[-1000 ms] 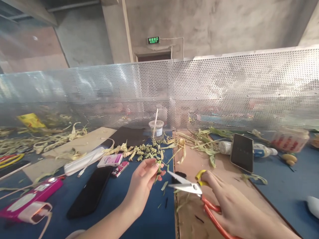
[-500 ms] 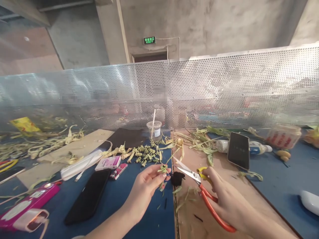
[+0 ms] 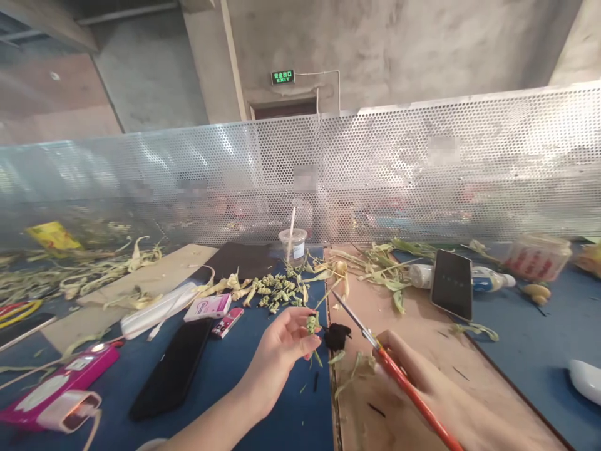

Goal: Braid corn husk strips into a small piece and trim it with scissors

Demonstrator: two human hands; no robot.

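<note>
Between the thumb and fingers of my left hand [image 3: 286, 344] is a small knotted piece of pale green plant leaf [image 3: 312, 323], with loose ends poking out below. My right hand [image 3: 417, 376] grips a pair of scissors [image 3: 369, 335] with orange-red handles; the blades point up and to the left, seen nearly edge-on, and stay apart from the knot. Just right of my left fingers lies a black tangled clump [image 3: 337, 336]. Beyond the hands sits a heap of similar green knots [image 3: 279, 291] beside paler twisted pieces [image 3: 230, 285].
A lidded plastic cup with a straw [image 3: 293, 244] stands behind the knots. At left lie a black phone [image 3: 171, 369], a pink box [image 3: 207, 307] and a magenta power strip [image 3: 66, 382]. At right, another phone [image 3: 451, 284] leans on a bottle [image 3: 491, 279]. Dried leaves [image 3: 382, 269] litter the brown board [image 3: 422, 326].
My right hand has turned the scissors from flat to nearly edge-on. My left hand has rotated the knot so that its banded side shows. The view has shifted slightly.
</note>
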